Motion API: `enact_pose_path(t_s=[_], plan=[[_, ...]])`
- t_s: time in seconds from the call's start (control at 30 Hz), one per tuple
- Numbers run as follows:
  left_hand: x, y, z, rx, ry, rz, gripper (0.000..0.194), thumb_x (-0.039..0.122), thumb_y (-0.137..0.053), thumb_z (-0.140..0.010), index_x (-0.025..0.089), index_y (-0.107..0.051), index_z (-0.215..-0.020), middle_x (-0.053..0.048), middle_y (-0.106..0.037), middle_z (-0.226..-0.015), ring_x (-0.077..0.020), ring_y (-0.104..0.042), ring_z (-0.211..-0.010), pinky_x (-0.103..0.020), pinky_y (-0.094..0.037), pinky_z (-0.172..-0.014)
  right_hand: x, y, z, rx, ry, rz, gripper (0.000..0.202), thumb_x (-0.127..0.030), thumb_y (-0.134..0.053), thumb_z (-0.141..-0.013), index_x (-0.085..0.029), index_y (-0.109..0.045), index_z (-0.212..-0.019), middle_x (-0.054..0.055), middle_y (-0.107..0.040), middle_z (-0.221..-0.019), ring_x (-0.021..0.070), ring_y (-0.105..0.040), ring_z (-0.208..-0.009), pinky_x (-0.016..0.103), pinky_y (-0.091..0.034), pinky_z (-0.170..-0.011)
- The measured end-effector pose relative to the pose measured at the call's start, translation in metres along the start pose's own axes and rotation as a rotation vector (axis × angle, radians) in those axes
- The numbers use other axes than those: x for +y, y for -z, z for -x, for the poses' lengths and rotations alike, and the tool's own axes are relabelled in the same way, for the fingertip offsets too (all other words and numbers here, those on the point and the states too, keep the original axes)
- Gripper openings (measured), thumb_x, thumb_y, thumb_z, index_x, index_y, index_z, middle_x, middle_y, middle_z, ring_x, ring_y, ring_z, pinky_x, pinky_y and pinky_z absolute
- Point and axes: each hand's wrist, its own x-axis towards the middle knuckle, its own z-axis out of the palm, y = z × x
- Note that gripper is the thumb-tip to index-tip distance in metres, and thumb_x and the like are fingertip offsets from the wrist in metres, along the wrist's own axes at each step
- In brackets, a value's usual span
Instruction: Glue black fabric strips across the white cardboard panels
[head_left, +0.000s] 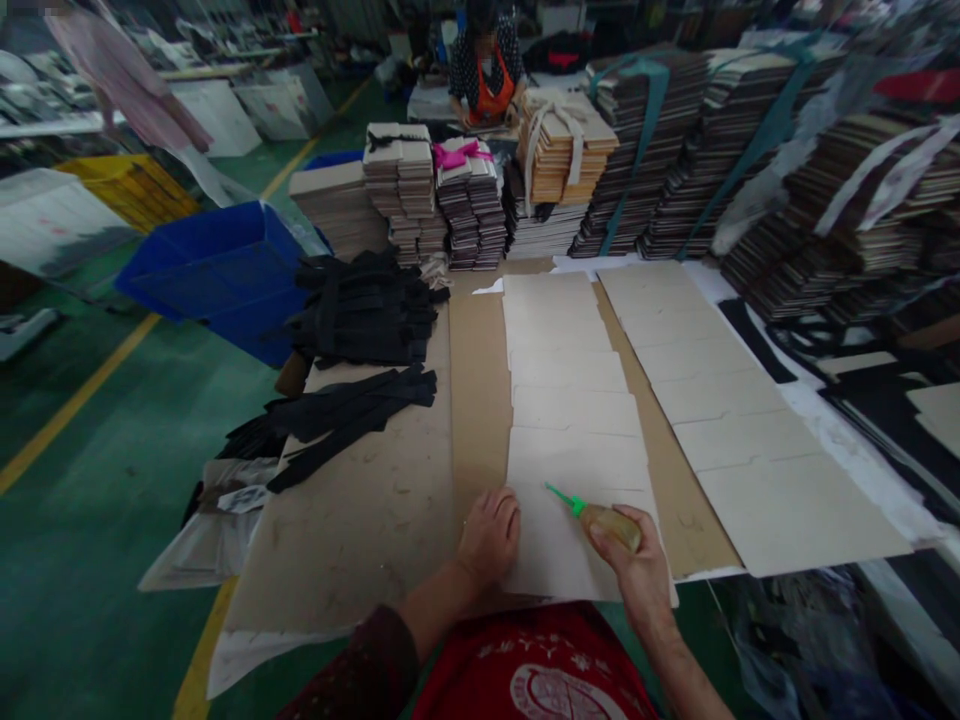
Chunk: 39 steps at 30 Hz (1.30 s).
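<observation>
My right hand [641, 565] is wrapped round a yellowish glue bottle [611, 525] with a thin green nozzle, tilted so that the tip points forward and left. Under the nozzle lies the nearest beige sheet [555, 545] of an overlapping column. Whether the tip touches the sheet I cannot tell. My left hand [491, 535] rests at that sheet's left edge, fingers lightly bent and holding nothing. To the right, a second column of overlapping beige sheets [757, 440] runs away from me.
Black strips [360, 310] are heaped at the table's left, with looser ones [352, 410] nearer me. Tied stacks of panels [566, 150] line the far edge and right side. A blue bin [217, 260] stands left on the floor. Across the stacks sits a person in an orange apron [491, 95].
</observation>
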Motion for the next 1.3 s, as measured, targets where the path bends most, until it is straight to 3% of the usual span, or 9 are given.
enact_pose_path(t_s=[0.1,0.2,0.47,0.73,1.0,1.3], plan=[[-0.02,-0.003,-0.03,-0.06,-0.069,-0.016,0.023,0.021,-0.049,-0.094,0.021,-0.06,-0.114,-0.008,-0.062,-0.122,-0.0224,-0.054,-0.114,-0.043,-0.045,-0.102,-0.008,-0.012,-0.018,-0.034,0.157,0.129,0.047,-0.051,-0.07,-0.071,-0.019,-0.057,-0.102,0.003,-0.065,-0.09,0.021,-0.062,-0.079,0.034,-0.052,-0.072],[-0.036,-0.008,-0.042,-0.102,-0.116,-0.024,0.024,0.025,-0.054,-0.093,0.02,-0.061,-0.115,-0.008,-0.062,-0.123,-0.023,-0.055,-0.116,-0.044,-0.045,-0.1,-0.008,-0.022,-0.032,-0.081,0.254,0.201,0.043,-0.049,-0.068,-0.073,-0.019,-0.057,-0.103,0.005,-0.063,-0.097,0.022,-0.061,-0.086,0.036,-0.052,-0.079],[-0.041,-0.013,-0.036,-0.12,-0.127,-0.025,0.023,0.027,-0.054,-0.093,0.017,-0.062,-0.113,-0.008,-0.062,-0.123,-0.0234,-0.054,-0.118,-0.044,-0.045,-0.101,-0.006,-0.031,-0.049,-0.19,0.399,0.344,0.032,-0.041,-0.065,-0.076,-0.022,-0.059,-0.101,0.005,-0.058,-0.102,0.0236,-0.056,-0.096,0.04,-0.047,-0.089],[-0.042,-0.013,-0.037,-0.116,-0.128,-0.028,0.023,0.028,-0.054,-0.093,0.019,-0.063,-0.112,-0.008,-0.063,-0.123,-0.0237,-0.055,-0.117,-0.044,-0.047,-0.099,-0.03,-0.033,-0.057,-0.28,0.661,0.633,0.017,-0.03,-0.054,-0.087,-0.024,-0.056,-0.102,0.006,-0.055,-0.102,0.0231,-0.054,-0.097,0.036,-0.049,-0.083],[-0.042,-0.015,-0.037,-0.098,-0.133,-0.025,0.022,0.027,-0.055,-0.092,0.018,-0.064,-0.111,-0.008,-0.064,-0.121,-0.0237,-0.056,-0.117,-0.045,-0.047,-0.099,-0.038,-0.021,-0.059,-0.333,0.626,0.693,0.016,-0.029,-0.055,-0.085,-0.024,-0.054,-0.101,0.004,-0.054,-0.1,0.0217,-0.055,-0.091,0.034,-0.049,-0.078],[-0.042,-0.015,-0.036,-0.093,-0.137,-0.025,0.022,0.027,-0.056,-0.092,0.017,-0.062,-0.111,-0.009,-0.063,-0.121,-0.0234,-0.056,-0.115,-0.044,-0.048,-0.098,-0.026,-0.036,-0.057,-0.335,0.621,0.623,0.015,-0.029,-0.055,-0.085,-0.024,-0.053,-0.099,0.005,-0.054,-0.099,0.0224,-0.054,-0.092,0.036,-0.049,-0.08]])
